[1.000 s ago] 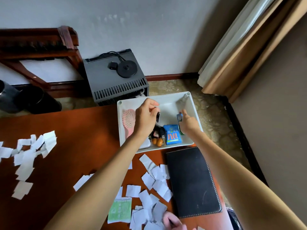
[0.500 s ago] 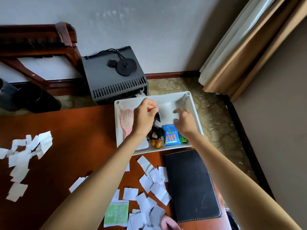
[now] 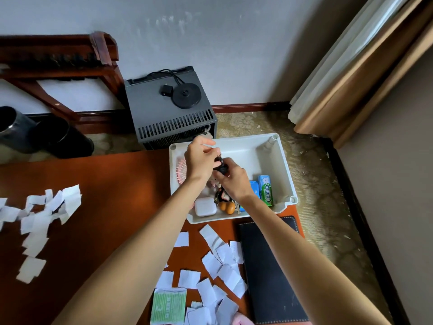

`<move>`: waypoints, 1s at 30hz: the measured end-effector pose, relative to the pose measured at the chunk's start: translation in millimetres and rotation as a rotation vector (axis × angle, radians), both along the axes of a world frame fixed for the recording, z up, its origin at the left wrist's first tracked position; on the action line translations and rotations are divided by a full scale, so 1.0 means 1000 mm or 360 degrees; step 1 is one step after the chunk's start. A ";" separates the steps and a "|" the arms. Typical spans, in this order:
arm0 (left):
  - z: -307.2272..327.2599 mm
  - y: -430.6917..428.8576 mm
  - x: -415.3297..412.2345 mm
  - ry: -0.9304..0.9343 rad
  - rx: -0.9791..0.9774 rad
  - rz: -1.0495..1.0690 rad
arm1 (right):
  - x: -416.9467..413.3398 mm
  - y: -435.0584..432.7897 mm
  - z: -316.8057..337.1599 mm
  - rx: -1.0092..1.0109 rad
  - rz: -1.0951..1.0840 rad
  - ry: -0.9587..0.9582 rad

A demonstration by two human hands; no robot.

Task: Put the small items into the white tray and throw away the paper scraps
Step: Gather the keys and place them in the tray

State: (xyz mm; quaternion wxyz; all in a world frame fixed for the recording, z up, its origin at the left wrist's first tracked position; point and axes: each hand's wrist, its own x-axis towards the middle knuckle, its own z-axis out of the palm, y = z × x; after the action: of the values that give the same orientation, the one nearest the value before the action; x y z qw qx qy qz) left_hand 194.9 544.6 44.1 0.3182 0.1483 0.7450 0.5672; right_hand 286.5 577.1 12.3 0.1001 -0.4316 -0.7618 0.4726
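Over the white tray point(image 3: 282, 170), right hand point(image 3: 234, 181) now joins left hand point(image 3: 201, 158), both pinching a black item point(image 3: 221, 165), gum pack point(image 3: 266, 191) released

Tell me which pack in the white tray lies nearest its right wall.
The green Doublemint gum pack; the blue pack lies left of it, partly hidden by the right hand.

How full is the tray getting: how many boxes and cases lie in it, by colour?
White rounded plastic case: 1
Blue flat cardboard pack: 1
Green flat gum pack: 1
Total: 3
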 end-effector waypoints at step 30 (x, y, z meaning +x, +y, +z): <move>-0.061 0.032 -0.020 0.0255 -0.0689 -0.0535 | -0.012 0.071 -0.032 -0.0491 -0.0058 -0.0351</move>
State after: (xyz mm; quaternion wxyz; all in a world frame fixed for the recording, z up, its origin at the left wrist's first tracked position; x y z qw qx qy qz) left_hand 174.6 577.0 -17.3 0.3721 0.2428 0.8365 0.3206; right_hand 274.0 647.9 -19.7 -0.0429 -0.5047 -0.6787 0.5318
